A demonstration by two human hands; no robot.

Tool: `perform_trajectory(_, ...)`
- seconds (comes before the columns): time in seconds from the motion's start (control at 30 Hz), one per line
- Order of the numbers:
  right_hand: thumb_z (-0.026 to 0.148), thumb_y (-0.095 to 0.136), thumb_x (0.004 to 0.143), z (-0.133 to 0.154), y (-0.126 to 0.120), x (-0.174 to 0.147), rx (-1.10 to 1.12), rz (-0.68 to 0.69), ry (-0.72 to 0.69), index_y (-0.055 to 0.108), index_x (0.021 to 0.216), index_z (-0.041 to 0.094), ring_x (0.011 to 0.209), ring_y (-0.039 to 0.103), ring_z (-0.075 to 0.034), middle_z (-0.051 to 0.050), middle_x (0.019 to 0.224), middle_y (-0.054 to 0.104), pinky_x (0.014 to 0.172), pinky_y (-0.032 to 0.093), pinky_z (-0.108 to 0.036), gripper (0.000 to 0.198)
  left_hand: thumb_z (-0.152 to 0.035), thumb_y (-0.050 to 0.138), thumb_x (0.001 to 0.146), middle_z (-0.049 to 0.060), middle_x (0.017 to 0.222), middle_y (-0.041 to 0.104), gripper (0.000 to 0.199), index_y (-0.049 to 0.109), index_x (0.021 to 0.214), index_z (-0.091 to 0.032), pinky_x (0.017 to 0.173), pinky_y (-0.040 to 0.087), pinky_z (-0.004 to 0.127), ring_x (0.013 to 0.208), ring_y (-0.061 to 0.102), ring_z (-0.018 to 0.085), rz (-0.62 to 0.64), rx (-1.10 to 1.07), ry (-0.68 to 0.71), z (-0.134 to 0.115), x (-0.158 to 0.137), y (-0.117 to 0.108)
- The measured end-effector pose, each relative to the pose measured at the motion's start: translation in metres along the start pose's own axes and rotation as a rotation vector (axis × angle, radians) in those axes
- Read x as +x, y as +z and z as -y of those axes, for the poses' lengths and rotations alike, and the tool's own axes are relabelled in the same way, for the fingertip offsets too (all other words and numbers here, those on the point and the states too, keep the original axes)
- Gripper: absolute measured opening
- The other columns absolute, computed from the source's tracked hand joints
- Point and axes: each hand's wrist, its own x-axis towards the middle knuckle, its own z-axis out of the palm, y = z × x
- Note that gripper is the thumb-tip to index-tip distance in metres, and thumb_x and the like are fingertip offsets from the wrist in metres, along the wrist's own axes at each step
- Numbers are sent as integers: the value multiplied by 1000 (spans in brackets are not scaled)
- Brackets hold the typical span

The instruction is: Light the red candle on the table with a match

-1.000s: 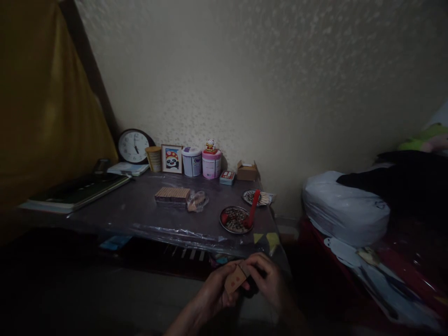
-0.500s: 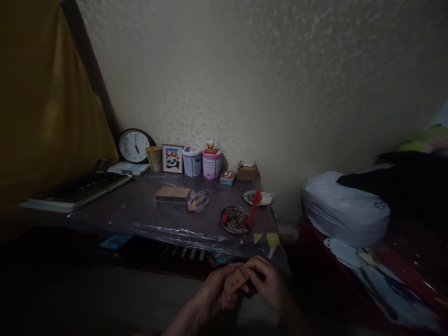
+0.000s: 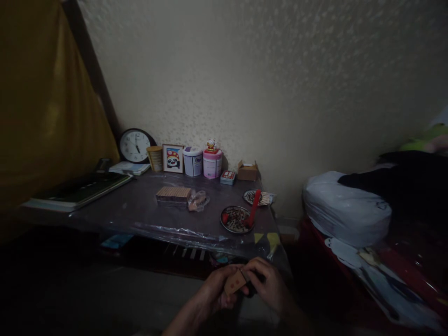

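My left hand [image 3: 214, 290] is closed around a small tan cardboard box [image 3: 234, 283] with two round red marks on its face. The fingers of my right hand [image 3: 268, 282] pinch the box's dark-edged right end. Both hands are low in the view, in front of the table's near edge. Just beyond them on the table is a round metal plate [image 3: 231, 228] of small dark and pale bits. A red spoon [image 3: 255, 207] stands tilted in that plate. What my right fingertips grip exactly is too dark to make out.
On the plastic-covered table [image 3: 140, 212] lie a row of tan blocks [image 3: 173, 195], a crumpled clear bag [image 3: 199, 200], and a second plate [image 3: 249, 197] with pale sticks. Behind stand a clock [image 3: 136, 145], tins [image 3: 212, 164] and an open carton [image 3: 247, 171]. A white bag [image 3: 345, 205] is at right.
The view has shifted very slightly. Both hands stay on the box in nearly the same place, and the things on the table have not moved.
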Motion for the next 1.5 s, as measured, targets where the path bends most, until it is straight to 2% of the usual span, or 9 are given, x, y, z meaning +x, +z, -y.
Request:
perform_trajectory(0.7, 14, 52, 79, 2, 4, -2, -59, 24, 56, 64, 74, 21, 76, 61, -16, -1, 77, 62, 69, 45, -26, 14, -35, 39, 84, 8, 59, 69, 41, 53, 114, -11, 29, 28, 16, 25, 43, 7, -2, 84, 36, 6, 7, -2)
perform_trajectory(1.07, 15, 51, 80, 0, 4, -3, -107, 71, 86, 63, 75, 21, 79, 61, -15, -1, 79, 61, 72, 44, -25, 14, -39, 47, 76, 8, 56, 69, 48, 52, 113, -8, 27, 25, 17, 23, 40, 7, 14, 105, 35, 6, 9, -2)
perform_trajectory(1.33, 13, 51, 78, -14, 8, -5, -97, 77, 63, 61, 73, 23, 77, 61, -14, 1, 80, 60, 70, 44, -23, 15, -45, 51, 73, 7, 52, 67, 53, 52, 111, -8, 26, 23, 17, 23, 41, 8, -21, 135, 29, 11, 16, -3)
perform_trajectory(1.5, 14, 51, 78, -16, 8, -5, -123, 82, 59, 61, 75, 24, 76, 60, -13, 2, 80, 60, 67, 43, -21, 15, -41, 49, 73, 7, 54, 69, 47, 55, 108, -9, 27, 25, 16, 24, 43, 8, 19, 105, 55, 11, 14, -2)
